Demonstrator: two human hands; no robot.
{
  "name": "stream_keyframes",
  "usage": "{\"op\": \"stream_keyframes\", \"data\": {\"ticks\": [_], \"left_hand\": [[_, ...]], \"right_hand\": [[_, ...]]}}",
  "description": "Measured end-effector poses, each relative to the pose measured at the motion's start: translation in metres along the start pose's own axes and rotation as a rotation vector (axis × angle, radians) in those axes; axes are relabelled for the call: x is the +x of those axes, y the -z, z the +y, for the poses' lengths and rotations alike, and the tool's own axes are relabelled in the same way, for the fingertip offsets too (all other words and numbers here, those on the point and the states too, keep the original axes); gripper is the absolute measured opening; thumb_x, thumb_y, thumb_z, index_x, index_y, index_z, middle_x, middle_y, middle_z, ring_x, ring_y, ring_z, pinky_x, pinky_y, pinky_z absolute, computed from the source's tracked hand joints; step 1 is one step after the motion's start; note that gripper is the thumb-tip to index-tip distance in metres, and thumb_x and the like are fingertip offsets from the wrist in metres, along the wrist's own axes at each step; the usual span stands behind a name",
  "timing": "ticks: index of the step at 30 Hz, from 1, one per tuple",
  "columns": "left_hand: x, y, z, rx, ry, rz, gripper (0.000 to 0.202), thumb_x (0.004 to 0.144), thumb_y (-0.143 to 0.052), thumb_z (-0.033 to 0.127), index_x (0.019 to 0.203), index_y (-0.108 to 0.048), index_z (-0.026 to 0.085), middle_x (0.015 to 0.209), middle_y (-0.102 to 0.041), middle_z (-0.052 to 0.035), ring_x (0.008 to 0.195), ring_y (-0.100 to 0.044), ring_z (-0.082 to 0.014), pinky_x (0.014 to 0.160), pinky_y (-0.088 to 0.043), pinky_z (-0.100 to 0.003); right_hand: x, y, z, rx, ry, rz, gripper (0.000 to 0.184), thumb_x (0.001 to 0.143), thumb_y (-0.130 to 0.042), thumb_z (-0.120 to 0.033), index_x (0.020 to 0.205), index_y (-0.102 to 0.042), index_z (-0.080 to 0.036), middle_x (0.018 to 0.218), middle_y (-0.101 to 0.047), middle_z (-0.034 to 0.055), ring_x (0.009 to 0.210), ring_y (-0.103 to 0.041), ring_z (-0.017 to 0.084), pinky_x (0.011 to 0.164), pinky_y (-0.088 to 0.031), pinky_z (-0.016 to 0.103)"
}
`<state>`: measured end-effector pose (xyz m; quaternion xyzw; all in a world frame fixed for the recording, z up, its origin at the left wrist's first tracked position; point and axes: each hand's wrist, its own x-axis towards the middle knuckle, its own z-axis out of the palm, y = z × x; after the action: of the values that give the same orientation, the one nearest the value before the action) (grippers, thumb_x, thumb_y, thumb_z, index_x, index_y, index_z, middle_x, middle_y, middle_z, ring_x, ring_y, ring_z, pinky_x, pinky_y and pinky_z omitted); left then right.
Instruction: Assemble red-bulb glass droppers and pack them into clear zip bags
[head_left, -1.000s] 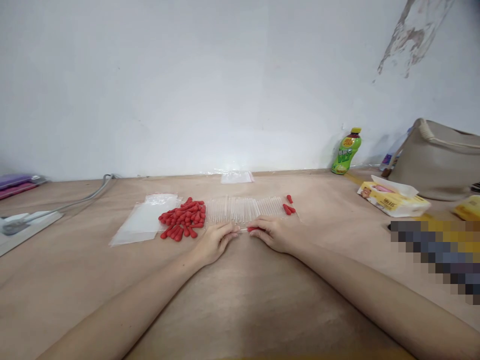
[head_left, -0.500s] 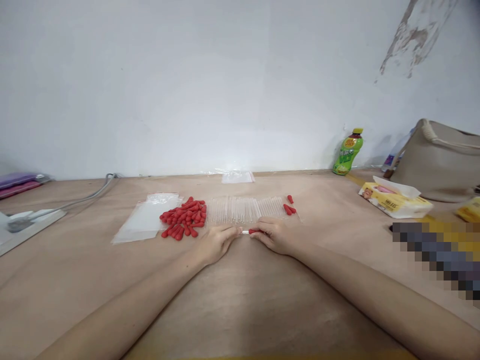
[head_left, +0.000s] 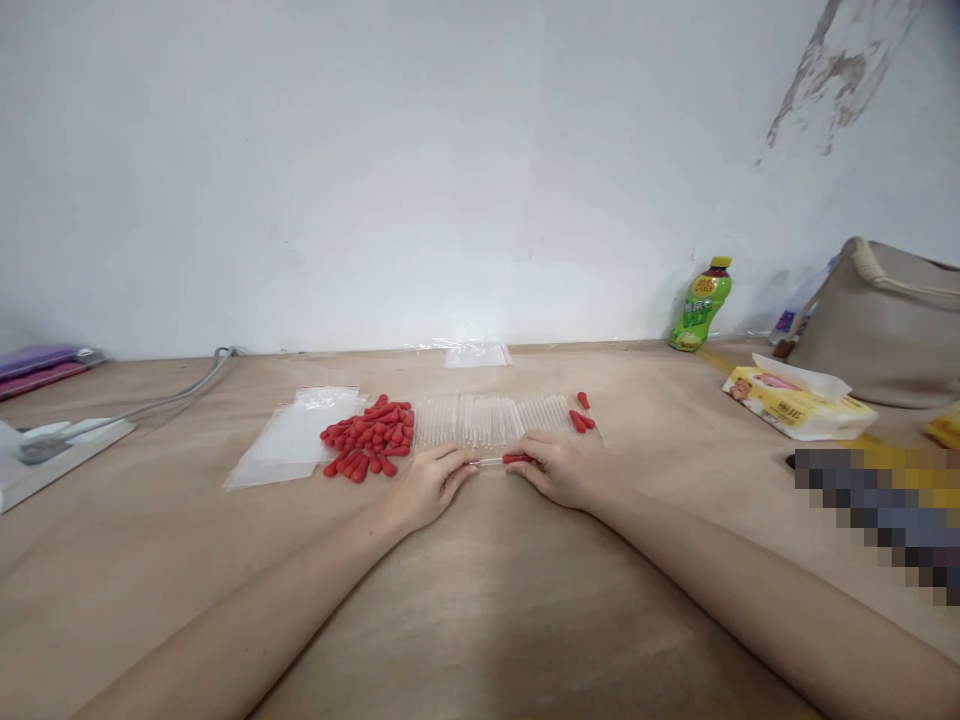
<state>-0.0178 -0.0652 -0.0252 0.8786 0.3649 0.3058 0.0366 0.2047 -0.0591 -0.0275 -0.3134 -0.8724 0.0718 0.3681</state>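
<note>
My left hand (head_left: 435, 486) pinches a thin clear glass dropper tube (head_left: 490, 462). A red rubber bulb (head_left: 516, 458) sits at the tube's right end, held between the fingers of my right hand (head_left: 553, 470). Whether the tube reaches inside the bulb is hidden by the fingers. Just beyond my hands lies a row of clear dropper tubes (head_left: 487, 418). Left of the row is a heap of red bulbs (head_left: 369, 435). At its right end lie droppers with red bulbs (head_left: 579, 421).
Clear zip bags (head_left: 289, 435) lie left of the bulb heap, and a power strip (head_left: 67, 460) with a cable is farther left. On the right stand a green bottle (head_left: 700, 308), a tissue pack (head_left: 799, 400) and a grey bag (head_left: 877, 320).
My hands are slightly farther apart, and more of the clear tube shows between them. The left fingers have slid a little left along it. The view has shifted slightly.
</note>
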Motion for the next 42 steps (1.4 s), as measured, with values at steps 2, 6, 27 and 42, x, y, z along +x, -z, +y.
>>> {"op": "stream_keyframes", "data": {"ticks": [2,6,27,42], "left_hand": [[-0.001,0.000,-0.001,-0.016,-0.006,0.012,0.022,0.088,-0.042,0.027,0.097,-0.061,0.020,0.086,-0.064,-0.0043,0.076,-0.059,-0.0152,0.069,-0.047,-0.027],[-0.003,-0.001,-0.002,-0.041,-0.036,0.044,0.021,0.087,-0.044,0.025,0.096,-0.062,0.019,0.083,-0.064,-0.0042,0.073,-0.059,-0.0143,0.067,-0.047,-0.026],[0.002,-0.006,0.001,-0.021,-0.093,0.089,0.020,0.086,-0.046,0.024,0.097,-0.062,0.018,0.084,-0.065,-0.0044,0.073,-0.061,-0.0133,0.066,-0.048,-0.024],[-0.001,0.001,0.005,-0.038,-0.054,0.104,0.040,0.084,-0.047,0.027,0.123,-0.039,0.021,0.098,-0.060,-0.0057,0.092,-0.055,-0.0185,0.080,-0.045,-0.034]], "right_hand": [[0.001,0.002,-0.006,-0.021,-0.011,0.002,0.012,0.082,-0.050,-0.020,0.084,-0.062,-0.019,0.078,-0.063,0.0043,0.071,-0.057,0.014,0.064,-0.045,0.025],[0.001,0.001,-0.009,-0.038,0.031,-0.006,0.013,0.083,-0.048,-0.020,0.083,-0.061,-0.018,0.075,-0.062,0.0043,0.069,-0.056,0.013,0.063,-0.044,0.023],[0.007,-0.003,-0.001,0.146,0.010,-0.040,0.016,0.082,-0.048,-0.021,0.090,-0.062,-0.018,0.080,-0.060,0.0052,0.074,-0.055,0.014,0.068,-0.045,0.027],[0.030,0.082,0.067,0.330,-0.723,0.546,0.036,0.073,-0.052,-0.042,0.097,-0.061,-0.017,0.065,-0.055,-0.0013,0.053,-0.046,0.008,0.051,-0.037,0.021]]}}
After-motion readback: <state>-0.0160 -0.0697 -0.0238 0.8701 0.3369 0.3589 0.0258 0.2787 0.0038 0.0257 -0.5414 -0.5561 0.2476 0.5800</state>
